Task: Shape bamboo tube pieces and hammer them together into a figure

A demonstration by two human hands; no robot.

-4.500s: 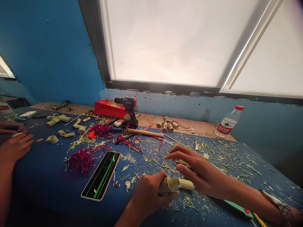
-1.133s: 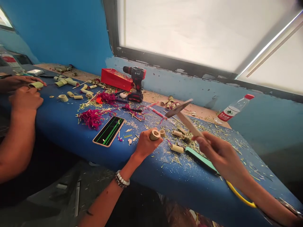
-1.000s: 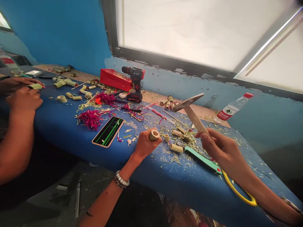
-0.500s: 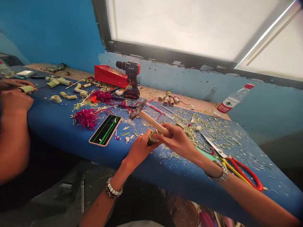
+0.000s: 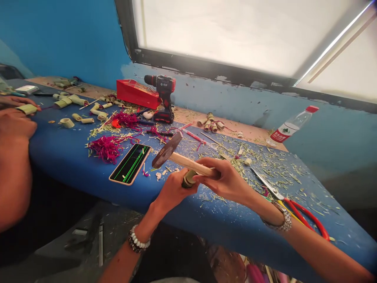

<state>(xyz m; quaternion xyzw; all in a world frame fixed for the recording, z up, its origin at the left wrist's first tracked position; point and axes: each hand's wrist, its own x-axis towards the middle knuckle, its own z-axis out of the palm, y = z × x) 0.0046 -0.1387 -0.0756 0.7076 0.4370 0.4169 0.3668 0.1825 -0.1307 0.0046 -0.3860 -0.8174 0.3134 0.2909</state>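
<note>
My left hand (image 5: 172, 190) is closed round a short bamboo tube (image 5: 187, 179), held over the front edge of the blue table (image 5: 73, 157). My right hand (image 5: 226, 181) grips the wooden handle of a small hammer (image 5: 176, 155). The handle's butt sits against the tube's open end, and the metal head points left and up, over the table. Both hands touch at the tube.
A phone (image 5: 130, 163) with green lines lies left of my hands beside magenta thread (image 5: 104, 146). A red drill (image 5: 161, 96) and red box (image 5: 134, 92) stand behind. Scissors (image 5: 294, 206) lie at right, a water bottle (image 5: 290, 125) beyond. Another person's hands (image 5: 13, 118) hold bamboo at far left.
My right hand swung the hammer down from the raised position at right and brought its handle end onto the tube in my left hand. The hammer head has dipped slightly lower since.
</note>
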